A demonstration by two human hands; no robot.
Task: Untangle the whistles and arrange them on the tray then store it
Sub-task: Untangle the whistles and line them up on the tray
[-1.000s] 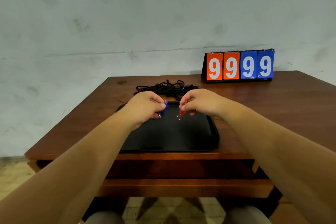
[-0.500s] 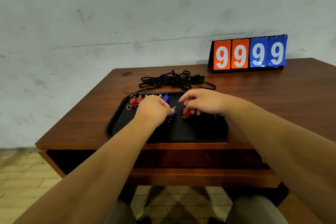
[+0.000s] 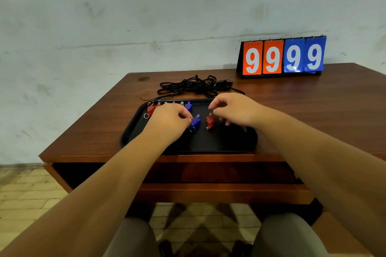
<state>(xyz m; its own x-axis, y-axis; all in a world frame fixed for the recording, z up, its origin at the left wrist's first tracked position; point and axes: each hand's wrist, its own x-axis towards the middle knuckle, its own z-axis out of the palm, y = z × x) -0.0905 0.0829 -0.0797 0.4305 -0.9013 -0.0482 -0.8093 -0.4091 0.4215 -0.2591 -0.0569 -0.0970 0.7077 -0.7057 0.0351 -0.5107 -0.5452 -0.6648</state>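
On a black plastic tray (image 3: 229,142), near its middle, a small blue plastic whistle (image 3: 195,122) lies pinched at its left side by the left hand (image 3: 167,121). Just right of it a red plastic whistle (image 3: 210,121) rests free (the right hand (image 3: 235,110) hovers beside it, fingers loosely curled, holding nothing).

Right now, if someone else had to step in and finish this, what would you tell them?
Left hand: pinches a blue whistle on the black tray.
Right hand: loosely curled, holding nothing, just above the red whistle lying beside the blue one.
Done: a row of whistles lies along the tray's far edge, partly hidden by the left hand; the black cords are piled on the table behind.
Left: set these two straight, then store the tray.
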